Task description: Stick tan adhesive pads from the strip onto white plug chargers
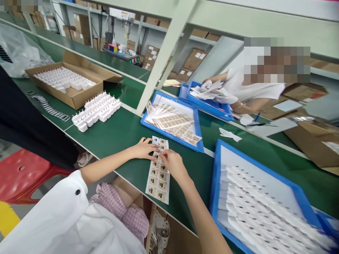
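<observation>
A white sheet of tan stickers with dark markings point(158, 176) lies lengthwise on the green bench in front of me. My left hand point(144, 149) rests on the left edge near its far end, fingers bent and spread apart over the paper. Just to the right, my right hand point(173, 164) is over the sheet with thumb and fingertips closed in a pinch. What is between those fingertips is too small to make out. The two hands nearly meet, covering part of the upper sticker rows.
Beyond the sheet stands a blue-rimmed tray point(198, 132) of similar sticker strips. Another blue tray point(215, 183) holds rows of white pieces at right. White plastic parts point(96, 111) and an open carton point(76, 98) are at left. A co-worker point(254, 91) sits across the bench.
</observation>
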A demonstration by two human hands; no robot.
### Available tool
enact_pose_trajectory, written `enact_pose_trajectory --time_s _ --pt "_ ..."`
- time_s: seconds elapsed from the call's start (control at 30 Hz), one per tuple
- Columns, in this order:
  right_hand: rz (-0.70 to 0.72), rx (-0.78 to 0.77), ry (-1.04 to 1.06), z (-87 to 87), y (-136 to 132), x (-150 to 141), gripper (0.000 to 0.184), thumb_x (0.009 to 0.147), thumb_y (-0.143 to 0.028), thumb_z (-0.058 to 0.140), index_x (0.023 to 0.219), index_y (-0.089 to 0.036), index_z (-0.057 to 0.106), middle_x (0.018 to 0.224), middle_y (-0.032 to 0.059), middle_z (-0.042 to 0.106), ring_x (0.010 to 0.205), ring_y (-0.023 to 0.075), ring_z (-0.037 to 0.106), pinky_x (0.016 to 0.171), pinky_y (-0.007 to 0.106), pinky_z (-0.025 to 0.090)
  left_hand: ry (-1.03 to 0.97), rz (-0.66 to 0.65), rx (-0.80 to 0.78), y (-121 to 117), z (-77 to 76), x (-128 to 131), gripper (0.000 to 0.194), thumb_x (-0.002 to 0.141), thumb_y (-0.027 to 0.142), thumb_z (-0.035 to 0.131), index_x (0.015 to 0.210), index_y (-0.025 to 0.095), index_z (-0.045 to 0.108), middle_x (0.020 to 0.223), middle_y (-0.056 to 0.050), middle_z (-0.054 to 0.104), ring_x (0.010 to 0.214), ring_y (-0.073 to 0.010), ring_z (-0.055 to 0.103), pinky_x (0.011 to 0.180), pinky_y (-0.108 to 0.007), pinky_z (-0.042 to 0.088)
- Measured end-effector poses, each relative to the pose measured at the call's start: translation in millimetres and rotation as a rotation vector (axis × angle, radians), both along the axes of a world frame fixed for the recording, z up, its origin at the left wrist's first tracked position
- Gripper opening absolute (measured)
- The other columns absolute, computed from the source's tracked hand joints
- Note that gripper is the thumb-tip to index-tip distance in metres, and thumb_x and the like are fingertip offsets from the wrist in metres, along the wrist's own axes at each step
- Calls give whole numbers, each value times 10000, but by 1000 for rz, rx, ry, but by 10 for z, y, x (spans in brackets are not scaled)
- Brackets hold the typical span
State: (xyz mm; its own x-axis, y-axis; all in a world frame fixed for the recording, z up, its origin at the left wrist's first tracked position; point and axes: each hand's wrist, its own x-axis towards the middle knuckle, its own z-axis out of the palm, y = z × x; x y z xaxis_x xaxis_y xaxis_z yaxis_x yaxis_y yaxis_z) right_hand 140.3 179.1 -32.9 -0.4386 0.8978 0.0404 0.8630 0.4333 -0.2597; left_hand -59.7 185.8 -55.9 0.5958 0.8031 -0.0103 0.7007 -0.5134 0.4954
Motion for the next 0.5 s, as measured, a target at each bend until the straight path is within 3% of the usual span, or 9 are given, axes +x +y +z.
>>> enact_pose_trajectory --time_s 0.17,0.37,0.43,0.5 --pt "73 136 -53 22 -174 -6 214 935 -103 502 772 -189 612 863 135 684 887 276 654 699 336 466 39 -15 1 -2 -7 -26 576 966 555 559 1464 267 597 1660 -33 459 1548 -412 260 1238 -575 166" --pt "146 285 -14 98 -350 107 245 945 -171 458 733 -207 575 796 150 672 796 288 630 679 374 488 106 -34 27 -27 42 0 595 967 506 568 1504 249 557 1673 -7 435 1570 -397 282 1257 -560 206" --pt "104 336 94 154 -402 173 274 952 -275 454 740 -202 612 778 147 681 768 285 637 670 382 494 122 -18 63 -71 113 19 592 955 490 602 1500 262 562 1664 -4 448 1565 -374 319 1249 -529 257" --pt "-35 297 321 197 -482 234 317 911 -427 517 756 -195 668 786 132 709 755 278 659 661 378 507 128 36 131 -163 236 -35 627 934 481 656 1520 294 533 1661 12 456 1564 -327 343 1242 -467 306"
